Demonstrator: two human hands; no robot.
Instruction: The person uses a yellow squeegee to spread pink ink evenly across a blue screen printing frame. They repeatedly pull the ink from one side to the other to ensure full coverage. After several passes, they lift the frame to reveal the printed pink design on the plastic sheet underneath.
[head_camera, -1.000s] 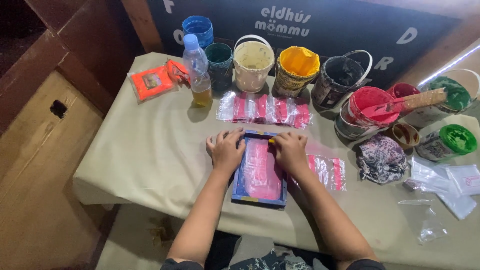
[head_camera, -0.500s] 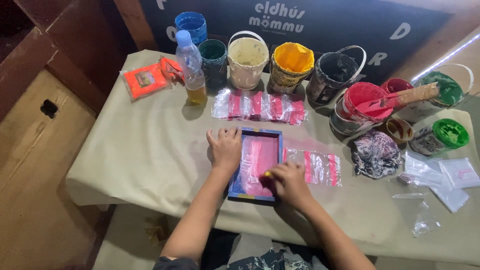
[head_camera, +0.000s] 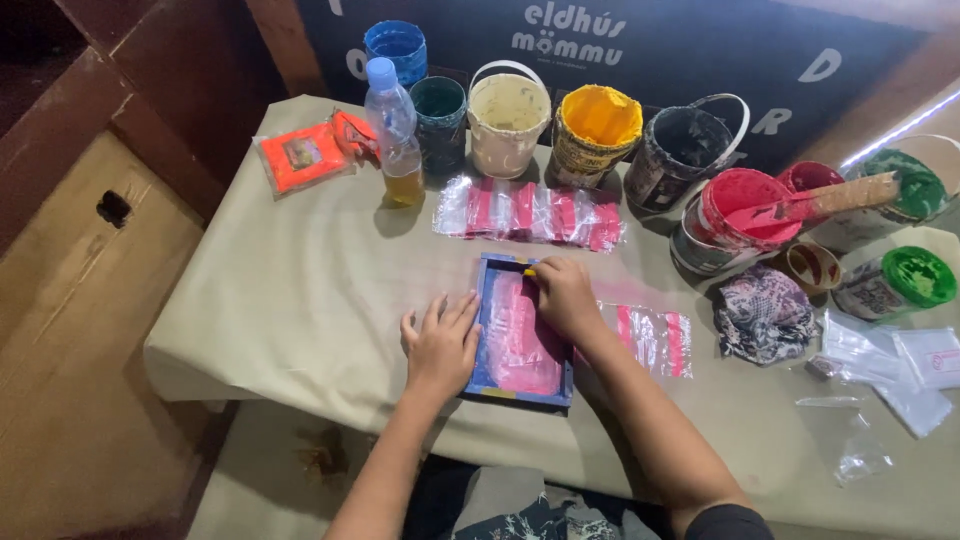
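Head view, only camera. Small blue-framed printing screen (head_camera: 520, 330) lies flat on the bench (head_camera: 300, 290), centre of frame, its mesh stained pink. Left hand (head_camera: 440, 345) rests palm-down, fingers spread flat and gripping nothing, against the frame's left edge, apparently pinning it so it cannot slide. Right hand (head_camera: 565, 295) sits at the frame's upper end, fingers curled around a small yellow-tipped tool (head_camera: 530, 270), probably a squeegee; most of it is hidden under the hand. A clear plastic bag with pink bands (head_camera: 650, 335) pokes out just right of the frame, beside the right forearm. A row of similar printed bags (head_camera: 530, 212) lies above the frame, apart from it. Along the top of the frame stand paint pots: blue (head_camera: 396, 48), dark teal (head_camera: 440, 110), cream bucket (head_camera: 510, 115), yellow (head_camera: 595, 130), black (head_camera: 685, 150), red (head_camera: 735, 210) with a paint-smeared stirring stick (head_camera: 810, 203) across it. Plastic bottle (head_camera: 393, 130) and orange packets (head_camera: 305, 155) sit upper left. At right: green-lidded tins (head_camera: 905, 280), a patterned rag (head_camera: 765, 312), loose clear bags (head_camera: 900, 370). Nothing crowds the frame itself; the bag row stands nearest its upper end.
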